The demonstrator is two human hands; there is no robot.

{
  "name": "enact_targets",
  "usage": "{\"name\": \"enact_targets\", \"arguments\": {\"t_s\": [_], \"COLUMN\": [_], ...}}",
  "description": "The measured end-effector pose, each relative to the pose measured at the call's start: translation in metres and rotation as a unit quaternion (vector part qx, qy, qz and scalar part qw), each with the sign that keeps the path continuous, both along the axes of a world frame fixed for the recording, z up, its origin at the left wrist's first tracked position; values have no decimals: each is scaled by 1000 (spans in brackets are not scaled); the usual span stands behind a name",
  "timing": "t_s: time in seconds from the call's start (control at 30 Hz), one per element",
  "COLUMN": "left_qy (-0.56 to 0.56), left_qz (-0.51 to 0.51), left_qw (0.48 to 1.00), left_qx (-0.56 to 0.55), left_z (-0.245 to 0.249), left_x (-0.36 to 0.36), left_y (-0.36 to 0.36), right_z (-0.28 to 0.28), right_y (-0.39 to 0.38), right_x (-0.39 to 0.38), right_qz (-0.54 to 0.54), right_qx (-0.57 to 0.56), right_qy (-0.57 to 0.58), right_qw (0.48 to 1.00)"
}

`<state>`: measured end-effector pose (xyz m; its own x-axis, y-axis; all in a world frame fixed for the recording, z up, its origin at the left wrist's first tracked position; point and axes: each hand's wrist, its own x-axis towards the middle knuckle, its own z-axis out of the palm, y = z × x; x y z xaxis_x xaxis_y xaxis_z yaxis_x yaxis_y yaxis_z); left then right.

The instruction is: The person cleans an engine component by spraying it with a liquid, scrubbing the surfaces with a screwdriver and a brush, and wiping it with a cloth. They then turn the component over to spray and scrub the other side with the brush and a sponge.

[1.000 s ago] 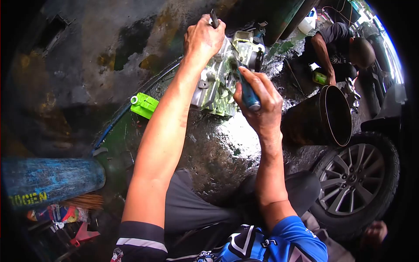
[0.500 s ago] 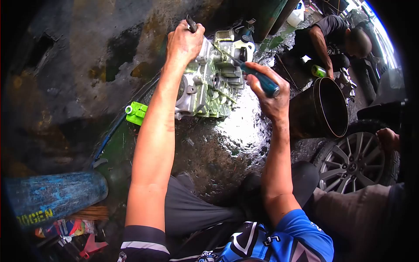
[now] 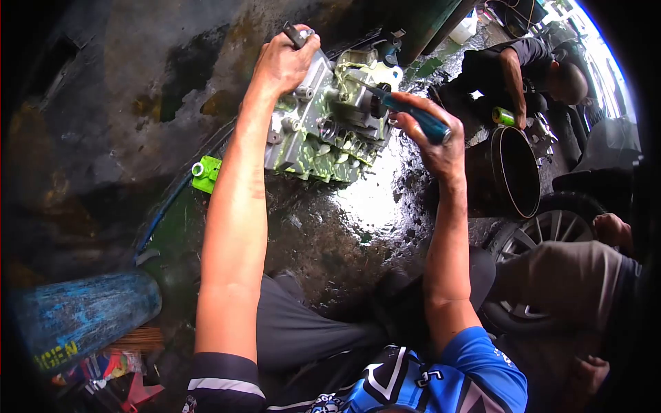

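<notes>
On the wet floor ahead of me lies a silver metal transmission housing (image 3: 310, 131), streaked with yellow-green fluid. My left hand (image 3: 286, 63) is closed at its upper left corner, around a dark flat-ended piece (image 3: 293, 34) that sticks up past the fingers. Whether that piece belongs to the housing I cannot tell. In my right hand (image 3: 441, 141) is a screwdriver (image 3: 421, 118) with a teal handle, fingers wrapped round it. Its thin shaft points up and left over the housing's upper right part, the tip among the fluid-coated fittings.
A bright green container (image 3: 205, 175) stands beside my left forearm. Lower left lies a blue cylinder (image 3: 89, 306). To the right are a dark bucket (image 3: 499, 175), a car wheel (image 3: 544, 237) and another person's leg (image 3: 558, 282). A crouching person (image 3: 513, 69) reaches down near a green can (image 3: 503, 115).
The housing has tilted and shifted slightly, showing more of its right side. My right hand and screwdriver moved a little right and down. Another person's leg now covers more of the wheel.
</notes>
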<state>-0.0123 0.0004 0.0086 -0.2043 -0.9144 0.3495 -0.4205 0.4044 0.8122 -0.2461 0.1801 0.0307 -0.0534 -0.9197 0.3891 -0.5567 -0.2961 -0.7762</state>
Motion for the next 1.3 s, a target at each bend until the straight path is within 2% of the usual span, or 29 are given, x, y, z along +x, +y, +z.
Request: {"name": "enact_targets", "arguments": {"t_s": [0.07,0.17,0.2,0.27,0.33,0.4,0.5,0.63,0.77,0.87,0.93,1.0,1.07,1.13,1.17,1.2,1.27,1.3], "left_qy": [-10,-15,-18,-19,-15,-16,-8,-16,-18,-27,-32,-22,-24,-23,-22,-23,-30,-28], "left_qz": [9,-8,-8,-3,-6,-11,-9,14,16,18,40,37,28,53,65,72,84,86], "left_qw": [999,999,999,999,999,999,999,1000,1000,999,999,999,999,998,998,997,996,996], "left_qx": [-40,-43,-38,-34,-30,-34,-30,-20,-16,-13,-20,-17,-23,-9,-2,2,7,5], "left_z": [-2,-2,-1,2,6,12,17,18,22,23,20,19,17,19,20,20,23,24], "left_x": [-1,-4,-7,-9,-10,-13,-19,-23,-24,-26,-25,-24,-22,-25,-24,-22,-23,-23], "left_y": [-1,4,9,9,15,20,26,28,29,26,27,27,25,26,26,27,30,32], "right_z": [3,6,5,2,1,-3,-6,-3,-26,-21,-12,-8,18,23,32,27,19,16], "right_y": [7,7,8,8,13,13,9,22,15,16,34,43,45,42,41,35,29,32], "right_x": [-2,0,2,-3,-3,5,11,2,10,5,1,-5,14,26,37,42,53,59], "right_qz": [26,29,-6,14,39,-15,-47,-10,-32,-1,3,-10,-27,-7,-11,-14,-22,-26], "right_qx": [-7,27,69,18,-6,-8,-57,19,-49,-19,7,-9,-82,-78,-85,-127,-190,-181], "right_qy": [11,-23,-93,-41,-44,-64,7,-147,-172,-139,-185,-181,-63,5,79,127,144,158], "right_qw": [1000,999,993,999,998,998,997,989,983,990,983,983,994,997,993,984,971,970]}}
